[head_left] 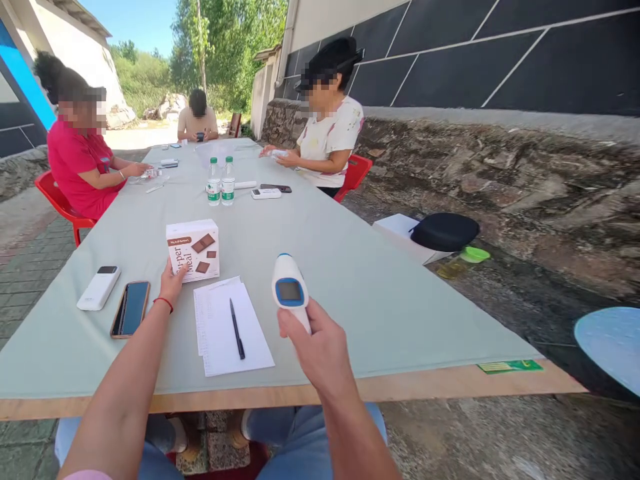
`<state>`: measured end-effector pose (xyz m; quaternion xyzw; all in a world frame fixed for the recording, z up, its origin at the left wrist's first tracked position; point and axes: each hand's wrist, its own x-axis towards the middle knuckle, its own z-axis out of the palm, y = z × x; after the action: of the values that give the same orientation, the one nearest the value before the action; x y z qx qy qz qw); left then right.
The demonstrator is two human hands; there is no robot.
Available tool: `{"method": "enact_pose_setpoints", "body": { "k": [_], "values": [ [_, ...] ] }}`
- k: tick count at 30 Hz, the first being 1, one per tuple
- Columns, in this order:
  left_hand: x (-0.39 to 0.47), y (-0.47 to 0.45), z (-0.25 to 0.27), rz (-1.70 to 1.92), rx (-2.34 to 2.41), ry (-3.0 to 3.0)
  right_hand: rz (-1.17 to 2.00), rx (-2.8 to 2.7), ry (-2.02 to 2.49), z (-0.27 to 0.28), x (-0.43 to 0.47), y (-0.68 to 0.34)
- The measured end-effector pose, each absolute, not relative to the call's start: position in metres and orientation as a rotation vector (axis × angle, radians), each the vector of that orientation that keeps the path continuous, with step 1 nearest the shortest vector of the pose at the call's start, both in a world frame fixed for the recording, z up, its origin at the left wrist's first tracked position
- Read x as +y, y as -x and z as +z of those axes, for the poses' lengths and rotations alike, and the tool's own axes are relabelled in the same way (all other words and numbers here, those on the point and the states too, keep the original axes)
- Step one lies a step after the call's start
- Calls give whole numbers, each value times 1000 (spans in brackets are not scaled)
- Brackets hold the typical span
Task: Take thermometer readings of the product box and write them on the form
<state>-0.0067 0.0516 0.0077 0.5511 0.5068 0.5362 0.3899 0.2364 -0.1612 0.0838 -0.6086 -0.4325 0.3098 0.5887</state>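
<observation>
table (380, 287) below, thermometer (289, 287) in right grip (323, 340)

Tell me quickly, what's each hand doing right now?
Left hand: holding the white-and-brown rectangular cardboard box.
Right hand: closed around the white-and-blue plastic handheld device with a grey screen.

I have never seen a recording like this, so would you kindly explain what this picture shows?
There is no machine here: one camera, worn on a person's head, looks forward and down at their bare hands. The right hand holds what looks like a handheld thermometer; the left hand grasps a white box at its side. On the covered table lie papers with a black pen, a phone and a white device. Farther off stand two bottles, and three other people sit around.
</observation>
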Motion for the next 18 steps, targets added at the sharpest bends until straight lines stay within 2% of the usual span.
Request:
{"method": "enact_pose_setpoints", "body": {
  "k": [4,10,14,18],
  "values": [
    [49,8,9,1349,1493,-1530,579,-1398,1836,40,-133,-250],
    [14,20,-6,1278,1734,-1578,329,-1694,2092,-14,-96,-255],
    [-29,22,-26,1066,1707,-1857,260,-1764,2080,-26,-83,-266],
    [-63,13,-34,900,1578,-2182,28,-1714,1908,-28,-83,-262]
  ]
}}
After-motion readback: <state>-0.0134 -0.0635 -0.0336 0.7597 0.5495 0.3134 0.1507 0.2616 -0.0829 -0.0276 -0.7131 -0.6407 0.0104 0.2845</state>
